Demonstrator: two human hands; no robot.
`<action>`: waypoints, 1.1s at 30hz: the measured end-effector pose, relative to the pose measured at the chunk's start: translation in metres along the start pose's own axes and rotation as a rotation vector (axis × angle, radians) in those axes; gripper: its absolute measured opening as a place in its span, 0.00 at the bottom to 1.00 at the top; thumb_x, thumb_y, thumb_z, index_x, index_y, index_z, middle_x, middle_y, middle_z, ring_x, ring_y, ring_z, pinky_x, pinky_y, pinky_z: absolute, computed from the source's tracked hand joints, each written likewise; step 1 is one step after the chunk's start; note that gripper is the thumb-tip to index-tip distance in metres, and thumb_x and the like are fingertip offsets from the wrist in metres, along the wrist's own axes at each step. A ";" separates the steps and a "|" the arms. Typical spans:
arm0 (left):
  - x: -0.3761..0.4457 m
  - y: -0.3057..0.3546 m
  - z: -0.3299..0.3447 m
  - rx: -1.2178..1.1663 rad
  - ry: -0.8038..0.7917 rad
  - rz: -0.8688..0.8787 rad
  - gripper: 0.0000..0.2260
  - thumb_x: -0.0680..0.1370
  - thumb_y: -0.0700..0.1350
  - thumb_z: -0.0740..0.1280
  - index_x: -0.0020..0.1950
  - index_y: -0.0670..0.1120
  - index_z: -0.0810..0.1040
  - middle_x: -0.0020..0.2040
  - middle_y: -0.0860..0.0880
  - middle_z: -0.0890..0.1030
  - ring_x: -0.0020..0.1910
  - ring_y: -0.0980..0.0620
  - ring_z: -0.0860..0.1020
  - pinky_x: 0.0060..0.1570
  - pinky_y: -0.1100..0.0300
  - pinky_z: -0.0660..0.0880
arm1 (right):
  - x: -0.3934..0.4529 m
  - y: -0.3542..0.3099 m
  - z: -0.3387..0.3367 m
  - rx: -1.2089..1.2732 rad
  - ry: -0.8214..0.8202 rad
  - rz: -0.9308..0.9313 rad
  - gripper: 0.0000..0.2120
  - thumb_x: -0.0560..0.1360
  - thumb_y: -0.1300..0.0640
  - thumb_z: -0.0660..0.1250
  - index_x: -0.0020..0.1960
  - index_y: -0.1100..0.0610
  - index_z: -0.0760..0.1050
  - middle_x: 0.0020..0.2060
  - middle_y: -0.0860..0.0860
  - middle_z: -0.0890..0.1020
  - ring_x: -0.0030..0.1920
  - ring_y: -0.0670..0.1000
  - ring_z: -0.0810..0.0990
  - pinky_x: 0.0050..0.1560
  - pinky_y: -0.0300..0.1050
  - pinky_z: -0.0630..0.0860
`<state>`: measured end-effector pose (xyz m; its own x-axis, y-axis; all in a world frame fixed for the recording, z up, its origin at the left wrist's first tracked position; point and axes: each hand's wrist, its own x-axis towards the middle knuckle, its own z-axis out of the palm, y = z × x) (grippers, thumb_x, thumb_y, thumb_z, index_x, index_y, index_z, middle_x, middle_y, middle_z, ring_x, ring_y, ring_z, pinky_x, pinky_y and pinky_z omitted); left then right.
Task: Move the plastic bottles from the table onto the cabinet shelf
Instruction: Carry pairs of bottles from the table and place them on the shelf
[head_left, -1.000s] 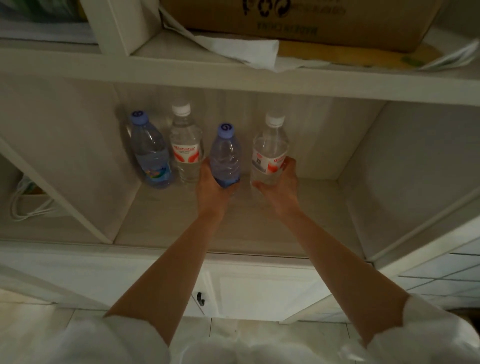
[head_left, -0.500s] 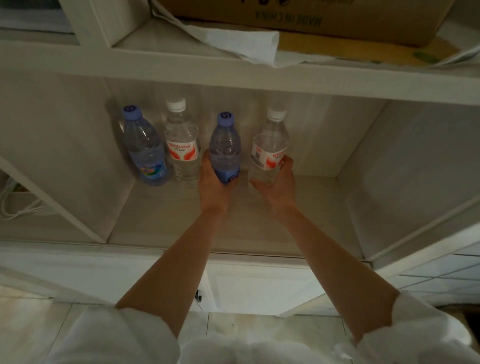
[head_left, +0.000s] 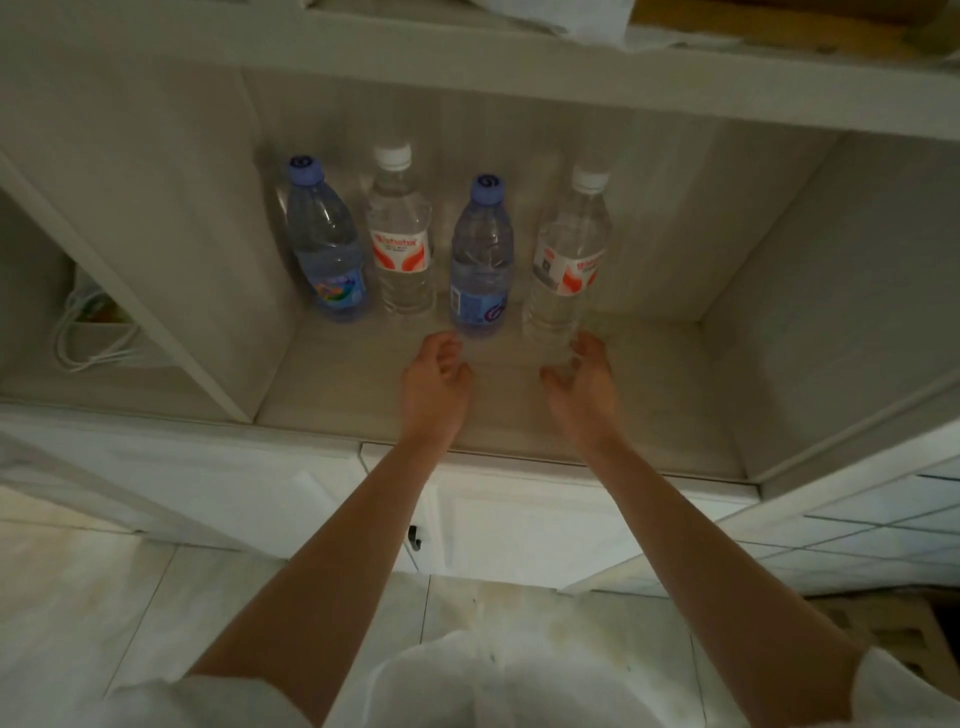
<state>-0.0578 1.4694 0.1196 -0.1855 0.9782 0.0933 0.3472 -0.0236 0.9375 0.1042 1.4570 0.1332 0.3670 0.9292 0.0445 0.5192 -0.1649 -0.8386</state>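
Observation:
Several plastic bottles stand upright in a row at the back of the cabinet shelf (head_left: 675, 415). From the left: a blue bottle (head_left: 326, 244), a clear bottle with a red label (head_left: 400, 239), a second blue bottle (head_left: 480, 260) and a second clear bottle (head_left: 566, 265). My left hand (head_left: 436, 382) hovers just in front of the second blue bottle, fingers apart, holding nothing. My right hand (head_left: 582, 384) is open just in front of the second clear bottle, its fingertips close to the bottle's base.
A vertical divider (head_left: 130, 291) bounds the compartment on the left, with white cables (head_left: 88, 338) beyond it. An upper shelf (head_left: 519, 88) carries paper and a cardboard box. White cabinet doors (head_left: 519, 525) and tiled floor lie below.
Both hands have let go of the second blue bottle and the second clear bottle and drawn back toward me. Those two bottles now stand free on the shelf.

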 end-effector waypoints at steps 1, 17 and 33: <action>-0.007 -0.001 -0.004 -0.035 0.001 0.001 0.17 0.75 0.33 0.63 0.62 0.43 0.76 0.49 0.51 0.81 0.46 0.56 0.79 0.45 0.74 0.74 | -0.010 0.000 -0.001 0.009 -0.018 0.007 0.27 0.73 0.61 0.68 0.70 0.60 0.65 0.64 0.57 0.75 0.62 0.56 0.76 0.63 0.50 0.72; -0.159 -0.026 -0.059 0.056 0.352 -0.181 0.13 0.77 0.36 0.64 0.56 0.52 0.78 0.41 0.57 0.82 0.40 0.61 0.81 0.34 0.71 0.77 | -0.119 -0.016 0.002 0.096 -0.581 -0.394 0.16 0.77 0.58 0.65 0.64 0.58 0.72 0.58 0.52 0.79 0.56 0.45 0.78 0.60 0.42 0.77; -0.436 -0.041 -0.058 0.168 1.023 -0.696 0.08 0.76 0.38 0.68 0.48 0.51 0.80 0.39 0.54 0.84 0.38 0.58 0.83 0.41 0.63 0.80 | -0.284 0.028 0.030 -0.131 -1.466 -0.808 0.14 0.77 0.57 0.65 0.61 0.57 0.73 0.53 0.52 0.80 0.51 0.47 0.78 0.53 0.37 0.73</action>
<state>-0.0446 1.0319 0.0596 -0.9799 0.1619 -0.1167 -0.0122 0.5348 0.8449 -0.0085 1.1984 0.0804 -0.9486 0.2727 -0.1603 0.2857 0.5215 -0.8040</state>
